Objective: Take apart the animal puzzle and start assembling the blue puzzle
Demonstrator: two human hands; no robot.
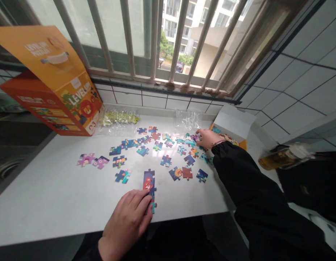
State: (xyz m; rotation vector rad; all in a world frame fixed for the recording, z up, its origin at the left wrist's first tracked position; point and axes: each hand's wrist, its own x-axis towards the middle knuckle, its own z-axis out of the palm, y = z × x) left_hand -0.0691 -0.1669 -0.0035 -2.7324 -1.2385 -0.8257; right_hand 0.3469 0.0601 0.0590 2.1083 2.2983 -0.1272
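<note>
Several colourful jigsaw pieces (157, 150) lie scattered over a white table (53, 195). My left hand (127, 221) rests near the front edge, its fingers flat on a short column of joined pieces (149, 185). My right hand (207, 139), in a black sleeve, reaches to the far right of the spread and its fingers close on a piece (194, 137) among the pile there. A purple pair of pieces (92, 160) lies apart at the left.
An orange puzzle box (52, 79) stands at the back left. Two clear plastic bags (117, 117) lie under the barred window. A small white box (233, 123) sits at the back right. A bottle of amber liquid (285, 157) lies at the right.
</note>
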